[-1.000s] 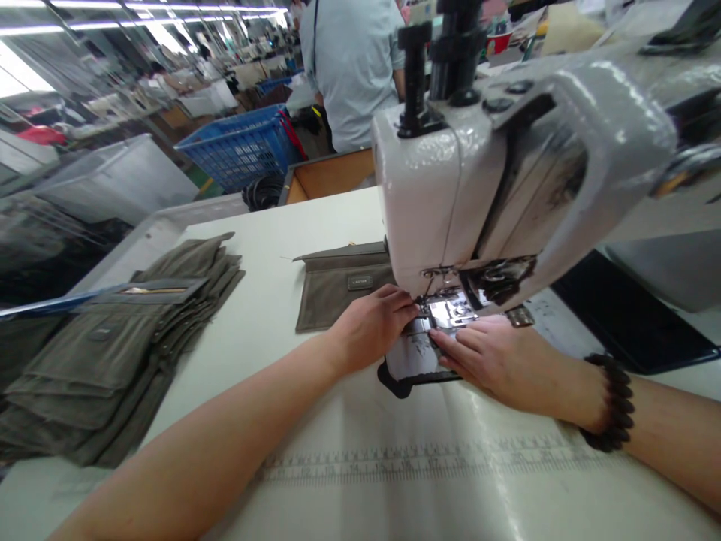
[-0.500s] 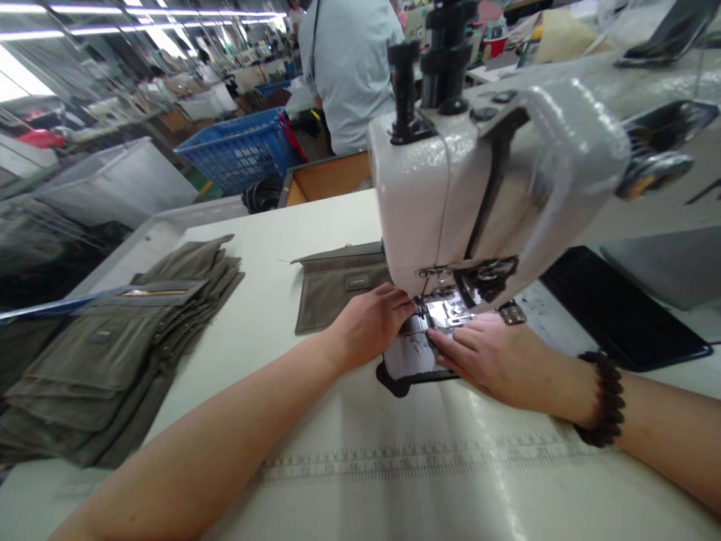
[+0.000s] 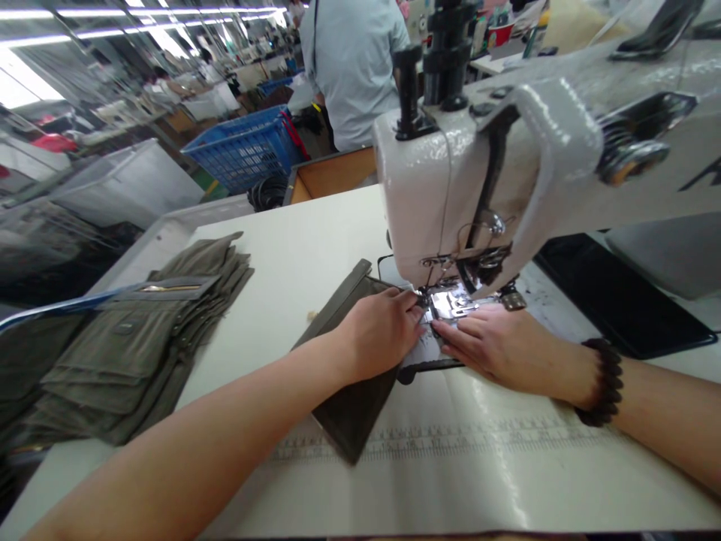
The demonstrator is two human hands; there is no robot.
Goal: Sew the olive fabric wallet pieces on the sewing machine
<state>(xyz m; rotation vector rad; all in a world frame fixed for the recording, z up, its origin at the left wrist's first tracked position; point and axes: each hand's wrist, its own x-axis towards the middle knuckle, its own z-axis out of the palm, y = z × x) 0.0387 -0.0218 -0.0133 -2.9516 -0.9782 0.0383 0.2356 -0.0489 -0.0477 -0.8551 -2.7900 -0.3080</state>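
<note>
Reorientation of the olive fabric piece (image 3: 357, 409) on the surface (image 3: 315, 225). Half a second earlier, it lay with a long side roughly parallel to the far edge and its label facing up. It now lies aslant, a folded border (image 3: 338, 297) running obliquely toward the near left corner of the surface. One corner points to the near edge and overlaps the ruler scale (image 3: 484, 442). The left hand (image 3: 386, 334) and wrist now cover its middle; the label is hidden. Newly exposed: a small tan mark (image 3: 312, 317) and a black-rimmed plate portion (image 3: 390, 271).
</note>
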